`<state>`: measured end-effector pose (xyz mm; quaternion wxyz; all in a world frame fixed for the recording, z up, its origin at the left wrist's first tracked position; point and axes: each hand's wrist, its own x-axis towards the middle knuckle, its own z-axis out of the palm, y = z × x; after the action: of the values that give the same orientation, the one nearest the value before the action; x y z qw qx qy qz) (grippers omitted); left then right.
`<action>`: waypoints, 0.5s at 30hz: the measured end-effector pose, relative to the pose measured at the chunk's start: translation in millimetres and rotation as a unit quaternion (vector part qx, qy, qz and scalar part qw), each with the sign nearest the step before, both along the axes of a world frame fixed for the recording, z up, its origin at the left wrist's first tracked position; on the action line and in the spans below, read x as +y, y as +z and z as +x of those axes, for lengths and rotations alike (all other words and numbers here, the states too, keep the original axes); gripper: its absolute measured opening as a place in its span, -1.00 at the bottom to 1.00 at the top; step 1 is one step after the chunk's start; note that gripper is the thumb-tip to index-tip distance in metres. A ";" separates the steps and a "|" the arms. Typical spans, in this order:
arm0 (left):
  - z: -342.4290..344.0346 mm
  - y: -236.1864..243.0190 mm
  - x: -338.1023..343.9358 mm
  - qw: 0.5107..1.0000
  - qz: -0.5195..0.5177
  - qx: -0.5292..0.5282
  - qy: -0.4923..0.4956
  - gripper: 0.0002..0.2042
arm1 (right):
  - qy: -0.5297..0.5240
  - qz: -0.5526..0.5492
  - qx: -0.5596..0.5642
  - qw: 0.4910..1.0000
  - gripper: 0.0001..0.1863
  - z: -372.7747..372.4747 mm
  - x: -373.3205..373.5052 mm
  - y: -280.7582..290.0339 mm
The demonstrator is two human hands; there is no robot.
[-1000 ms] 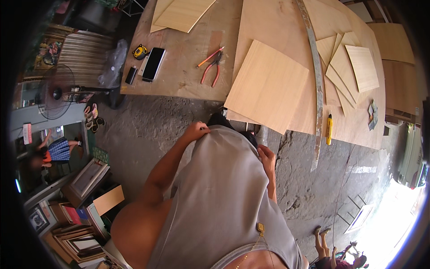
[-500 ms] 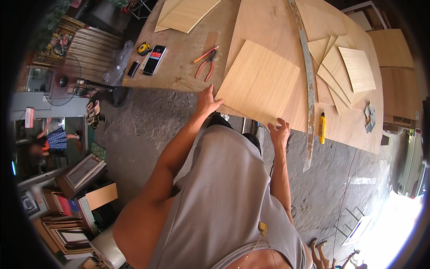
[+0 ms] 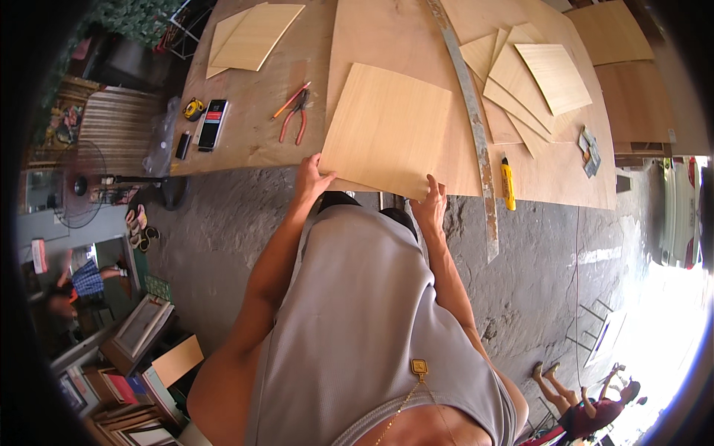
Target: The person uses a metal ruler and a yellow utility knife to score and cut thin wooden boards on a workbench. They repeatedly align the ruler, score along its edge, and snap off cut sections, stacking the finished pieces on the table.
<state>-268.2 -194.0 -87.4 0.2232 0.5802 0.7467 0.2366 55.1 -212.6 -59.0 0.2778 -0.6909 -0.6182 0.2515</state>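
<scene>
Board (image 3: pixel 387 126): one, square-looking, pale wood; lies at the middle of the near edge of the table surface (image 3: pixel 249 149).

Left hand (image 3: pixel 311 182): at the board's near left corner, fingertips at its side, thumb at its near edge. Right hand (image 3: pixel 430 204): at the near right corner, curled about it. Both touch the wood; whether either is pinched tight, cannot tell.

Handling, as judged: equal pressure at both corners, so the thin board does not twist; fingers light on the edges against splinters; board kept flat and clear of the metal strip (image 3: pixel 465 104), which juts past the near edge of the surface.

Also on the surface: yellow cutter (image 3: pixel 507 183), at the near edge, right of the strip, best not knocked; loose boards (image 3: pixel 552 78), toward the right edge; pliers (image 3: pixel 295 121) and pencil (image 3: pixel 290 101), left of the board; phone (image 3: pixel 213 124) and tape measure (image 3: pixel 193 109), by the near left corner.
</scene>
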 end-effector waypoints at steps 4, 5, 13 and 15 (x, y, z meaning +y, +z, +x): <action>-7.4 -1.1 -7.5 0.995 -0.022 -0.096 -0.011 -0.33 | -0.022 -0.023 0.044 0.999 -0.32 5.0 3.6 12.3; -2.3 5.1 -10.4 0.996 -0.036 -0.081 -0.012 -0.32 | -0.017 -0.026 0.041 0.999 -0.32 10.7 5.5 15.0; 6.7 9.4 -37.6 0.996 0.001 -0.069 -0.049 -0.33 | 0.013 -0.043 0.028 0.999 -0.28 18.4 17.5 17.5; 9.5 10.9 -40.3 0.997 -0.015 -0.061 -0.049 -0.36 | 0.019 -0.030 0.006 0.999 -0.25 21.9 19.9 14.1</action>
<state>-258.7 -234.3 -76.5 0.2881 0.5975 0.7057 0.2490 77.0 -192.7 -44.9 0.2555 -0.6854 -0.6220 0.2795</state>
